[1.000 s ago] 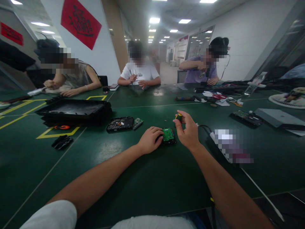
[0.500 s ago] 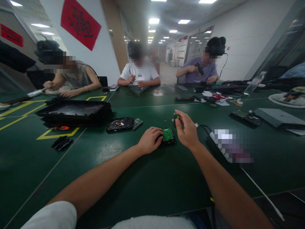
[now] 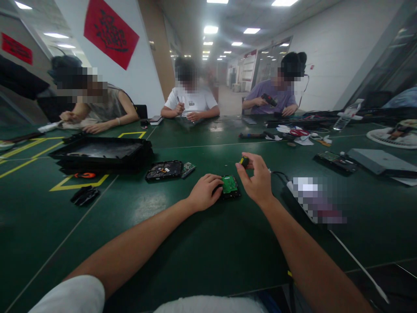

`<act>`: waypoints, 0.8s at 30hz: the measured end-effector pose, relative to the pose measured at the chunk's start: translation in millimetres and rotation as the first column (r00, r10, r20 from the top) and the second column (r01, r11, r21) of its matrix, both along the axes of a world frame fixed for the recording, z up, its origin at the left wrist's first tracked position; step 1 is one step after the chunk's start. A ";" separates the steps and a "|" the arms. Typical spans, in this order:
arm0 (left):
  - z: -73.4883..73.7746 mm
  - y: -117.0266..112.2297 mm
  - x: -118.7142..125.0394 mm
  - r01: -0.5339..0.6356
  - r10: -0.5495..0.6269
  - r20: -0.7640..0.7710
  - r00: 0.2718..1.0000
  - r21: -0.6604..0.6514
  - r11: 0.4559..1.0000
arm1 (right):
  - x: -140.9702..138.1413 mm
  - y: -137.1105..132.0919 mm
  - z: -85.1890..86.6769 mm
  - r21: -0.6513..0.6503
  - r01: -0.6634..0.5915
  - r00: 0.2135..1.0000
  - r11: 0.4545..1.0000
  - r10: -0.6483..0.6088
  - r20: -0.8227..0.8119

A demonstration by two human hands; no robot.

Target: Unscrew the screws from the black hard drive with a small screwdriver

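Note:
A hard drive point(image 3: 230, 187) lies on the green table with its green circuit board facing up. My left hand point(image 3: 206, 192) grips its left side, thumb at the near edge and fingers curled over the top. Just right of and above the drive, my right hand point(image 3: 256, 177) pinches a black-and-yellow screwdriver point(image 3: 244, 161) between thumb and fingertips. Only its stubby handle shows; I cannot make out a shaft. Left of the drive are an opened black drive casing point(image 3: 163, 170) and a small loose circuit board point(image 3: 188, 169).
Stacked black trays point(image 3: 100, 150) stand at left, near an orange-handled tool point(image 3: 85, 175) and black gloves point(image 3: 85, 195). A white power strip point(image 3: 301, 202), another drive point(image 3: 335, 161), a grey metal box point(image 3: 381, 161) and a bottle point(image 3: 347, 115) are at right. Three people sit opposite.
The screwdriver has tilted in my right fingers and its yellow part now faces me more. My right hand has turned slightly; my left hand and the hard drive have stayed put.

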State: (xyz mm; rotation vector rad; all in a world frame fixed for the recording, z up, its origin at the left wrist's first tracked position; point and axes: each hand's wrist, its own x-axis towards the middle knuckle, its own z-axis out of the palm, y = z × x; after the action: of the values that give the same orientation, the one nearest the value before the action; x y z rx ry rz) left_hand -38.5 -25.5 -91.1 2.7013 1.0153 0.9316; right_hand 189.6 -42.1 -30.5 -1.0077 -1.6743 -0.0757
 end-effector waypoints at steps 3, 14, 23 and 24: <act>-0.7 0.4 -0.4 -0.007 0.007 -0.009 1.000 0.002 1.000 | 1.3 -1.1 3.1 0.051 0.061 0.998 0.997 -0.062 0.021; 1.1 -0.3 -0.3 -0.011 0.011 -0.013 1.000 -0.003 1.000 | -0.4 -0.7 0.9 0.055 0.039 0.998 0.998 -0.042 0.045; -1.2 0.5 -0.2 -0.012 0.012 -0.004 1.000 0.001 1.000 | 2.6 3.2 -2.3 0.060 0.081 0.996 0.995 -0.083 0.024; -1.2 0.6 -0.2 -0.010 0.010 -0.002 1.000 0.000 1.000 | 1.9 2.5 -2.1 0.052 0.068 0.997 0.996 -0.070 0.025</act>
State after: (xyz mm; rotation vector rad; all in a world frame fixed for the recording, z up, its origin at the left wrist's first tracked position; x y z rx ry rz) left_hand -38.7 -24.9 -92.4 2.6998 1.0301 0.9306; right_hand 191.5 -39.6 -32.7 -1.0298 -1.6536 -0.1772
